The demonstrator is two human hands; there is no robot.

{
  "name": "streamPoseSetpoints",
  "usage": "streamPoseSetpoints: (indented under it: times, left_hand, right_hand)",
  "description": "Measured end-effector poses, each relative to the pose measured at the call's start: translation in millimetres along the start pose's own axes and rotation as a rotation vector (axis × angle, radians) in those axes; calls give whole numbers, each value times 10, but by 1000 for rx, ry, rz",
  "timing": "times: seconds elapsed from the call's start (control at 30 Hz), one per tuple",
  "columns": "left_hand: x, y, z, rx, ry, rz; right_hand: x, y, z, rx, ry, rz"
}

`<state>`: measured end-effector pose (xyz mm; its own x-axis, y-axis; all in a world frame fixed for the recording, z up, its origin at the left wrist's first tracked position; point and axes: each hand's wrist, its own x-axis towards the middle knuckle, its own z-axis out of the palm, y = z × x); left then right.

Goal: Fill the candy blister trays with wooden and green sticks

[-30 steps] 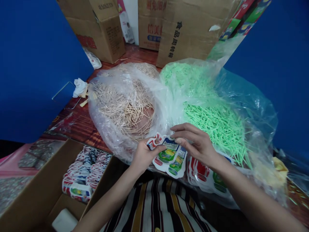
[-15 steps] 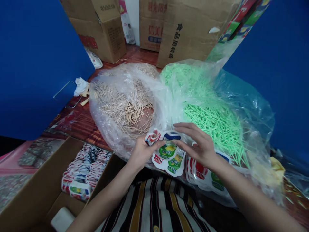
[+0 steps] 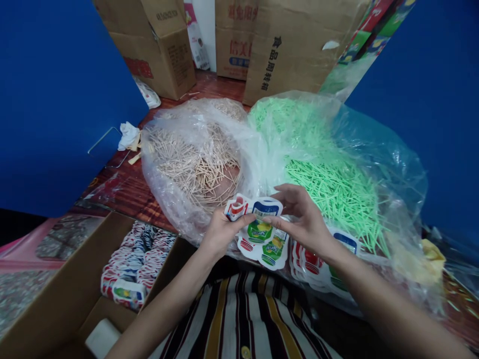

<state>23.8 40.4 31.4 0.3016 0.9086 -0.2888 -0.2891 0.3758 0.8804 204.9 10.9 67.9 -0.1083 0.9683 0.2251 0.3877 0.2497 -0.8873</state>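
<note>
Blue walls [image 3: 67, 99] stand on both sides, and big brown boxes [image 3: 299, 45] are at the back of the shiny red-brown table [image 3: 134, 192], well past my grip. My left hand [image 3: 220, 229] pinches some printed cards [image 3: 261, 232] by their curled left side, with my thumb on top. My right hand [image 3: 301, 214] has the other side, thumb in front and fingers tucked behind the edge. So the cards are right between my two hands, with green and blue pictures on them. Just past my grip, a bit to the left, is a clear bag of pale sticks [image 3: 207, 172]. Past it to the right are bright green sticks [image 3: 333, 194]. Close under my right wrist lies a pile of more cards [image 3: 309, 264]. Left of my grip, lower down, an open carton [image 3: 45, 306] has rows of folded cards [image 3: 136, 262] in it.
</note>
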Motion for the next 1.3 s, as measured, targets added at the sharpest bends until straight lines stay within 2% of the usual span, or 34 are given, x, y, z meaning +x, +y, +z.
streamPoseSetpoints:
  times: [0.13, 0.23, 0.4, 0.53, 0.67, 0.8, 1.0, 1.2, 1.3]
  left_hand:
    - [-17, 42, 27, -64, -57, -8]
    - [-30, 70, 16, -90, -69, -10]
    - [-23, 43, -43, -23, -43, -22]
    - [-21, 1, -50, -15, -25, 2]
    - [-41, -1, -27, -26, 31, 33]
    - [-66, 11, -31, -44, 17, 52]
    - [-113, -10, -78, 29, -67, -51]
    - [-145, 6, -89, 20, 6, 17]
    - [-189, -9, -102, 51, -5, 51]
  right_hand:
    - [10, 35, 101, 354, -106, 311]
    - [-2, 78, 115, 416, -64, 384]
    - [-78, 145, 109, 394, 74, 390]
    - [-134, 135, 148, 452, 137, 378]
    - [-153, 112, 156, 557, 124, 391]
    - [-169, 141, 159, 604, 71, 429]
    - [-207, 159, 221, 582, 163, 416]
    - [-251, 132, 326, 575, 253, 386]
    - [-320, 102, 370, 526, 276, 360]
